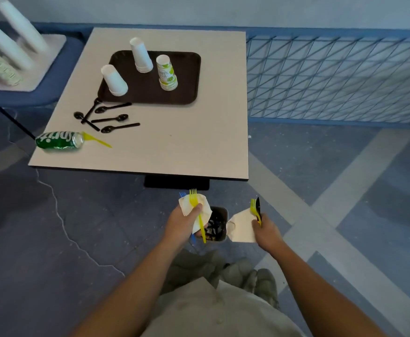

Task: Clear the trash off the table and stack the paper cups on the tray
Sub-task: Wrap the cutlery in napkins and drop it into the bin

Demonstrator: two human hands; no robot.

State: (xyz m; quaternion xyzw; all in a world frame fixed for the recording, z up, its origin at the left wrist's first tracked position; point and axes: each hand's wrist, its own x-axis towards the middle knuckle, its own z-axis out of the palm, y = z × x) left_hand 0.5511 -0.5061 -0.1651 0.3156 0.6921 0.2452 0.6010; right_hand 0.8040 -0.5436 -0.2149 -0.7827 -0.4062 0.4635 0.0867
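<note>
The table (174, 147) fills the upper middle of the frame, its near edge just above the two hands. Its right half and near strip lie bare. The dark tray (187, 76) sits toward the far side with three upturned stacks of paper cups on it: two white stacks (140, 55) (114, 80) and a printed stack (167, 72), whose green lettering is too small to read. Black spoons (112, 117) are scattered just below the tray's near left corner. A green can (59, 141) reading "Sprite" lies on its side at the table's left edge, touching a loose yellow fork (97, 139).

Lower centre, the left hand (183, 220) is clamped round a crumpled napkin (185, 203) and a second yellow fork (198, 212). The right hand (267, 231) grips a folded napkin (241, 227) with more cutlery (255, 210). A small dark bin (219, 224) stands on the floor between them.

The floor (77, 227) is worn blue tile with a pale cracked line, and a blue mesh fence (333, 79) runs along the upper right
</note>
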